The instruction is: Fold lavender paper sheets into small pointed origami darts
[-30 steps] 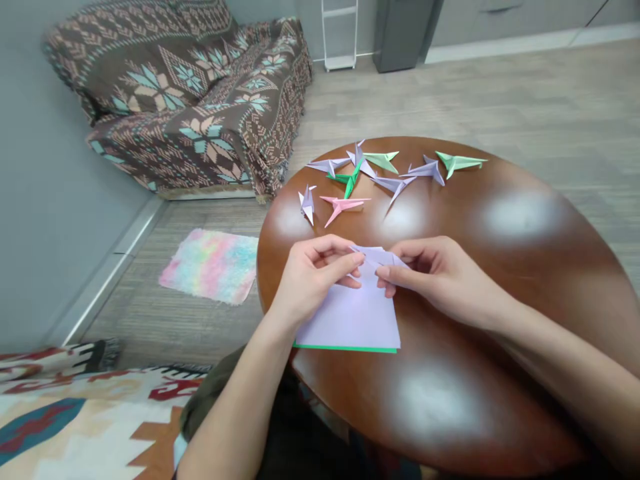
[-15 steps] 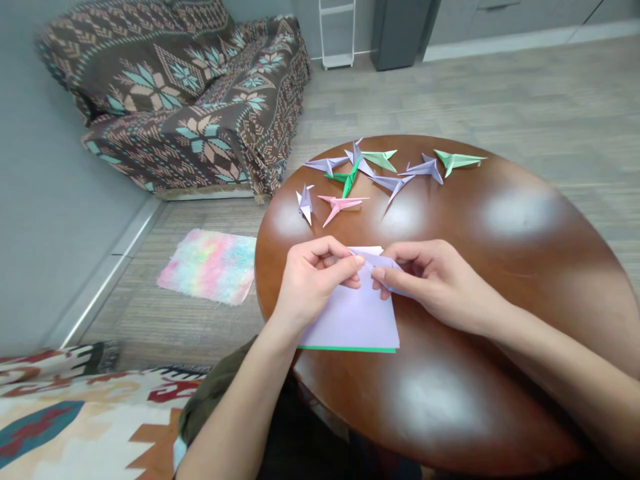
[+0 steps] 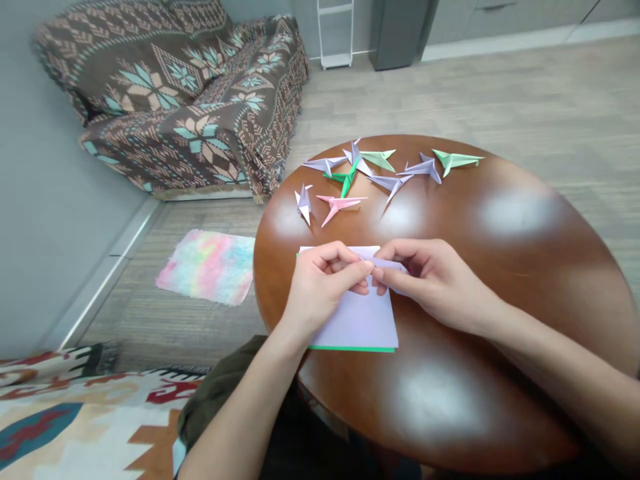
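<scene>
Between my two hands is a small folded piece of lavender origami paper [image 3: 395, 265], partly hidden by the fingers. My left hand [image 3: 327, 280] pinches its left end between thumb and fingers. My right hand [image 3: 430, 277] grips the right part, thumb on top, the two thumb tips almost touching. Below the hands lies a stack of square paper sheets [image 3: 357, 323], lavender on top with a green edge showing underneath. Farther back on the table sit several folded paper cranes, among them a pink one [image 3: 340, 205], a dark green one [image 3: 346, 179] and a lavender one [image 3: 393, 183].
The round brown wooden table [image 3: 500, 280] has a curved edge close to my body. A sofa with a patterned cover [image 3: 200, 100] stands at the back left. A fluffy pastel mat [image 3: 207, 267] lies on the floor left of the table.
My left hand has shifted slightly right, bringing its fingertips against the right hand's. Less of the folded lavender paper shows between them, and more of the stack's upper left corner is visible.
</scene>
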The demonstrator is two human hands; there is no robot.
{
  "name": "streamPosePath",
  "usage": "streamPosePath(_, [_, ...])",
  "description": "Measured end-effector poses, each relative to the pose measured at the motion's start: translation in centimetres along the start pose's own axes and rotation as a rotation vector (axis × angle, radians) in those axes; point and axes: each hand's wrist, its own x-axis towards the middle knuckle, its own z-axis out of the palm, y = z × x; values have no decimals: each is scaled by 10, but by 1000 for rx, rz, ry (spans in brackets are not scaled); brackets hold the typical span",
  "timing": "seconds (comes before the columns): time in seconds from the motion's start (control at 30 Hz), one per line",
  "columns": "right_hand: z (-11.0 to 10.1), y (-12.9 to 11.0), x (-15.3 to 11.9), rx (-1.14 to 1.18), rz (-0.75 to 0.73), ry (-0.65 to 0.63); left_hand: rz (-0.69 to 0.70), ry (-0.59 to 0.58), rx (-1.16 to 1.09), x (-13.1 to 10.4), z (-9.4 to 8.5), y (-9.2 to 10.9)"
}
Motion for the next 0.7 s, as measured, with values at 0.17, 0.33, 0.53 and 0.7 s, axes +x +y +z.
streamPosePath(0.17, [0,-2,-1,15,4,-5,-12,13,-31,-1,2,1])
streamPosePath(0.33, [1,-3,-1,-5,24,-12,0,85,-76,2,-1,5])
streamPosePath(0.53, [1,0,0,15,35,24,26,99,-61,5,-7,9])
streamPosePath(0.7, [-1,0,0,-26,11,47,9,-13,53,0,-1,9])
